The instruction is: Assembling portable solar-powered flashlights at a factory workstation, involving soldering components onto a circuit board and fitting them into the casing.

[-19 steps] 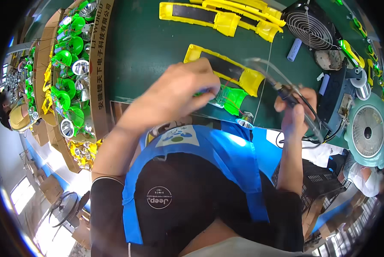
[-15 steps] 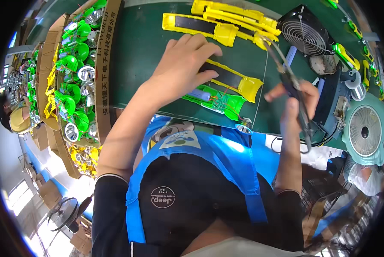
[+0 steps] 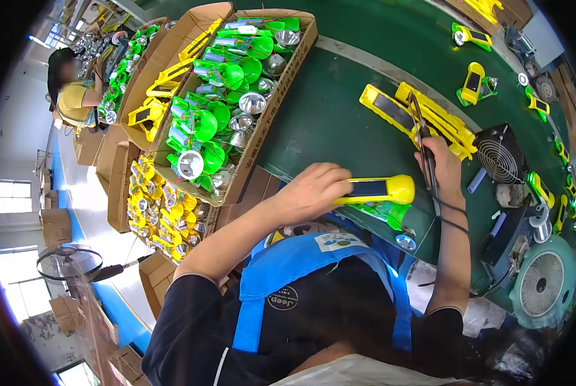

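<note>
two bare hands over a green bench (image 3: 320, 119): the left hand (image 3: 315, 192) pinches one end of a yellow casing (image 3: 381, 188), panel up, above a green housing (image 3: 389, 211); the right hand (image 3: 441, 164) grasps a slim corded tool (image 3: 423, 132), its tip by stacked yellow shells (image 3: 443, 123). keeping the tip off plastic and the casing level would likely serve best.

The view comes from the left of two wide fisheye cameras on the person's head, looking steeply down past the blue apron (image 3: 304, 267) and dark shirt (image 3: 339, 315), which fill the near lower middle. The left grip (image 3: 313, 193) sits close to the centre, with the green desk (image 3: 320, 109) spreading beyond it, up and rightward. Bent edges ring the rim, where distant windows (image 3: 14, 196) appear small at left.
</note>
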Demonstrator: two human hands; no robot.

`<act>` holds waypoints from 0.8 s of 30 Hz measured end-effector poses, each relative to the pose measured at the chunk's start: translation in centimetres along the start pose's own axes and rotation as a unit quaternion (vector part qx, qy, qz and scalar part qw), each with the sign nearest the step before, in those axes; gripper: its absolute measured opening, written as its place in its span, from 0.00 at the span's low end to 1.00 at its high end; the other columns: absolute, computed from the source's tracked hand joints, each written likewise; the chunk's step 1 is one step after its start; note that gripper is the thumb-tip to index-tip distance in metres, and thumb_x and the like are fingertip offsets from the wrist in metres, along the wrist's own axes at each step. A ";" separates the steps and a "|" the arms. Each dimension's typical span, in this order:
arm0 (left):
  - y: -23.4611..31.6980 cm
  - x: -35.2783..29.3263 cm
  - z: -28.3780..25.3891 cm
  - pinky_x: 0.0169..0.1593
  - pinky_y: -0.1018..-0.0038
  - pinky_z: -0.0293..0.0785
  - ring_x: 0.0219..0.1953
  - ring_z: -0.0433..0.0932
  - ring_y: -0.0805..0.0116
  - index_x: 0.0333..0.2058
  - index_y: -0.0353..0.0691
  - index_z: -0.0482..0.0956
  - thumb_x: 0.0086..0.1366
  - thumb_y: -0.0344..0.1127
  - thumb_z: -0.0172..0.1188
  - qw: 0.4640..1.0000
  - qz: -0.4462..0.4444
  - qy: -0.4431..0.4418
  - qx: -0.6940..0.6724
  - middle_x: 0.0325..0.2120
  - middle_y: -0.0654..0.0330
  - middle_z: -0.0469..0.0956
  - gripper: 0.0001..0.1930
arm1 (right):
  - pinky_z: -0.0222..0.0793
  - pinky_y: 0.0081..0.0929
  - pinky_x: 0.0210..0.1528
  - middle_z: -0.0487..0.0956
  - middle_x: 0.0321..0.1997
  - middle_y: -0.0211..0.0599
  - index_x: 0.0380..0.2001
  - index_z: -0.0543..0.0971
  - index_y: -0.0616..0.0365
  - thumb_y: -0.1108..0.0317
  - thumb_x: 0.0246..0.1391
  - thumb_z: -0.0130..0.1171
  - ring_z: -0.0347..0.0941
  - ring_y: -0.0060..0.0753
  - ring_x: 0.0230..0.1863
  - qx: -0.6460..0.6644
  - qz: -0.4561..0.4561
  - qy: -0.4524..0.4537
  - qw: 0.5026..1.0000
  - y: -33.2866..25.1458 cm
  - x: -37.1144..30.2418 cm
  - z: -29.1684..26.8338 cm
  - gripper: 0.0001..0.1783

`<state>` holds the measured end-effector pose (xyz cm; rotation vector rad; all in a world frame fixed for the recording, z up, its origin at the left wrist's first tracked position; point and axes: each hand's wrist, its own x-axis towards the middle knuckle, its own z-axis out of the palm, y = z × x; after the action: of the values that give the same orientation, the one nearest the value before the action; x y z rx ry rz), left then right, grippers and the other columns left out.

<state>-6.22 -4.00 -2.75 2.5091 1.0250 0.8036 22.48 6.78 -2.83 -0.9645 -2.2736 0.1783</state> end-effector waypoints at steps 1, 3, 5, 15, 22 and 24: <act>-0.2 -1.2 -0.4 0.50 0.59 0.69 0.46 0.73 0.49 0.42 0.40 0.68 0.47 0.29 0.68 0.999 -0.025 0.042 -0.013 0.44 0.50 0.72 0.23 | 0.71 0.35 0.32 0.75 0.34 0.41 0.39 0.72 0.54 0.74 0.44 0.66 0.75 0.48 0.32 -0.004 -0.016 0.013 1.000 0.1 -0.5 0.0 0.18; -0.9 -2.3 -1.5 0.48 0.58 0.71 0.45 0.73 0.48 0.42 0.40 0.68 0.43 0.26 0.71 0.991 -0.076 0.111 -0.017 0.44 0.48 0.72 0.26 | 0.72 0.35 0.32 0.76 0.35 0.41 0.39 0.71 0.54 0.73 0.43 0.67 0.76 0.48 0.32 -0.001 0.030 0.000 1.000 0.1 -3.1 -1.2 0.20; -1.5 -1.0 -2.4 0.45 0.63 0.72 0.42 0.74 0.49 0.42 0.39 0.66 0.44 0.25 0.70 0.965 -0.153 0.214 -0.019 0.42 0.46 0.72 0.27 | 0.73 0.31 0.37 0.78 0.35 0.43 0.44 0.68 0.55 0.76 0.48 0.63 0.78 0.44 0.34 0.041 0.023 0.039 0.998 -0.1 -6.1 -2.0 0.20; -17.6 24.2 4.6 0.47 0.57 0.69 0.42 0.72 0.44 0.43 0.41 0.62 0.47 0.28 0.69 0.937 -0.219 0.270 0.033 0.38 0.48 0.73 0.27 | 0.74 0.30 0.32 0.79 0.31 0.41 0.38 0.72 0.56 0.73 0.44 0.67 0.79 0.44 0.31 0.137 0.111 0.134 0.975 -2.1 -8.3 -1.7 0.18; -9.6 21.3 3.7 0.52 0.55 0.65 0.47 0.69 0.45 0.47 0.40 0.68 0.47 0.30 0.68 0.932 -0.097 0.339 0.086 0.42 0.46 0.71 0.27 | 0.72 0.28 0.30 0.78 0.28 0.40 0.37 0.74 0.56 0.67 0.47 0.66 0.77 0.40 0.28 0.138 0.132 0.143 0.971 -1.4 -9.9 -1.6 0.15; -3.1 16.5 1.4 0.49 0.58 0.66 0.46 0.70 0.46 0.44 0.38 0.71 0.48 0.29 0.65 0.960 -0.010 0.272 0.057 0.41 0.49 0.73 0.22 | 0.74 0.30 0.36 0.75 0.34 0.41 0.43 0.72 0.57 0.67 0.53 0.62 0.76 0.33 0.32 0.210 0.160 0.159 0.951 0.7 -13.4 0.0 0.15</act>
<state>2.62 9.84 0.97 2.4127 1.2890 1.5215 29.78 -1.92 -10.02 -1.0357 -1.6836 0.5791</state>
